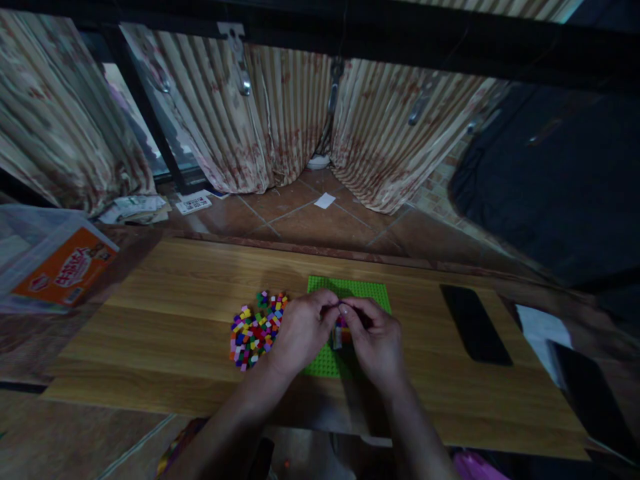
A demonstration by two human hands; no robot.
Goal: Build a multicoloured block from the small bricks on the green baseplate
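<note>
Over a green studded baseplate (367,289), my left hand (304,328) and my right hand (379,339) meet with thumbs and index fingers pinched. A tiny dark speck shows between the fingertips, too small to name. Just below them, a small multicoloured brick build (339,337) sits on the plate, partly hidden by my right hand. Left of my left hand lies a loose pile of small toy bricks (255,333) in many colours, and my left hand covers its right edge.
The wooden table (160,320) carries a black phone-like slab (475,325) on the right. Beyond its right end are white paper (543,327) and another dark slab (593,387). A clear plastic box (30,220) with an orange label stands at left. Striped curtains (290,120) hang behind.
</note>
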